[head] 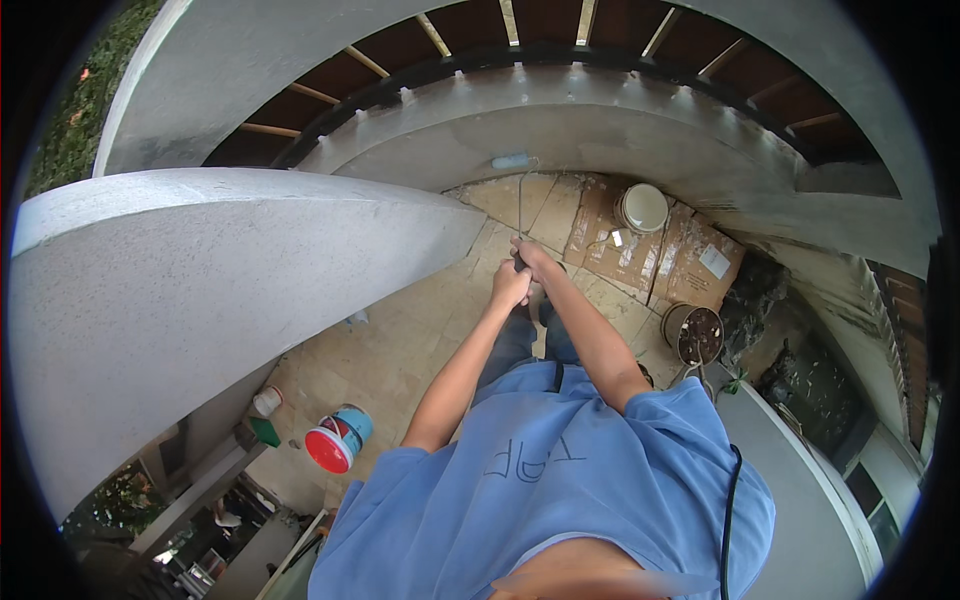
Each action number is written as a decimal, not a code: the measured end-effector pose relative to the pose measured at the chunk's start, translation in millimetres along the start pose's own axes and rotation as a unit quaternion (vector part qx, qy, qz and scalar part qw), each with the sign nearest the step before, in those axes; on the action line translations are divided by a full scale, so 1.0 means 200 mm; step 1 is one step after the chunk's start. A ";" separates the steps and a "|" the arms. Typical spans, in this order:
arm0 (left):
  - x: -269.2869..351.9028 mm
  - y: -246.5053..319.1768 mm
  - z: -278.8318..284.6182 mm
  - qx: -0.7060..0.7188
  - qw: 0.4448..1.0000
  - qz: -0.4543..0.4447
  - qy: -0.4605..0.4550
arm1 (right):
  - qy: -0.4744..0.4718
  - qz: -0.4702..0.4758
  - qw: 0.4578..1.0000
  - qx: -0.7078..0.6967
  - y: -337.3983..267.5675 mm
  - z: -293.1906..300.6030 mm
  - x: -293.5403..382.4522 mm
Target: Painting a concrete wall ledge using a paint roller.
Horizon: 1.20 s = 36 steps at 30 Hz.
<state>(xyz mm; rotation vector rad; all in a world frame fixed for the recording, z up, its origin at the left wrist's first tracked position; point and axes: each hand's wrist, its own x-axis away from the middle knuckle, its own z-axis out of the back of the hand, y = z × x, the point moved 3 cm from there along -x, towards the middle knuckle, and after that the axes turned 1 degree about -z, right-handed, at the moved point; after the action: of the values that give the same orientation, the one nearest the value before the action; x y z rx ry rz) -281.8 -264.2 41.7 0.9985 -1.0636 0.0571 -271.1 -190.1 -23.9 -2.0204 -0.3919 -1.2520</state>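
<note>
My left hand (512,285) is closed around the lower end of the dark handle (520,262) of a paint roller. Just above it on the same handle, my right hand (532,256) is wrapped too. From the grip a thin metal rod (520,206) runs away from me and bends at its far end. The pale blue roller cover (510,160) lies sideways against the lower part of the grey far wall (600,139), close to the tiled floor (405,322). Whether the cover presses on the wall I cannot tell.
Flattened cardboard (630,262) covers floor at the right, with a lidded white bucket (645,208) on it. Nearby stands a bucket of dark contents (697,335). A grey wall (225,262) rises at left. Behind-left are a red-and-blue paint bucket (337,439) and small white tub (268,401).
</note>
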 end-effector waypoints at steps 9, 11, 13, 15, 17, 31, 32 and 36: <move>0.10 0.20 -0.16 -0.012 1.000 0.011 0.008 | 0.021 0.076 0.993 -0.089 -0.06 0.13 0.08; -0.05 0.18 -0.14 -0.010 1.000 0.016 -0.012 | 0.004 0.049 0.995 -0.084 -0.15 0.14 0.02; -0.15 0.21 -0.12 -0.009 1.000 0.010 -0.021 | -0.016 0.018 0.997 -0.073 -0.19 0.12 0.01; -0.07 0.22 -0.13 0.023 0.999 0.022 -0.006 | -0.004 0.040 0.996 -0.082 -0.17 0.12 0.00; 0.15 0.31 -0.20 0.009 1.000 0.029 0.005 | -0.041 0.034 0.981 -0.188 -0.07 0.16 0.08; 0.20 0.19 -0.09 0.130 0.991 0.006 0.036 | -0.075 0.080 0.989 -0.101 -0.11 0.00 0.17; 0.26 0.18 -0.07 0.132 0.991 -0.001 0.037 | -0.071 0.075 0.987 -0.124 -0.07 0.00 0.23; 0.56 0.25 0.06 0.179 0.984 -0.014 0.024 | -0.077 0.102 0.986 -0.110 -0.08 -0.19 0.51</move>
<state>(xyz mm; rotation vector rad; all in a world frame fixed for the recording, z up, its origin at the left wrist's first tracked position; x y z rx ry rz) -255.8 -289.6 159.4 1.3276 -1.0146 0.2561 -256.8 -217.2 82.8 -2.2874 -0.1175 -1.0551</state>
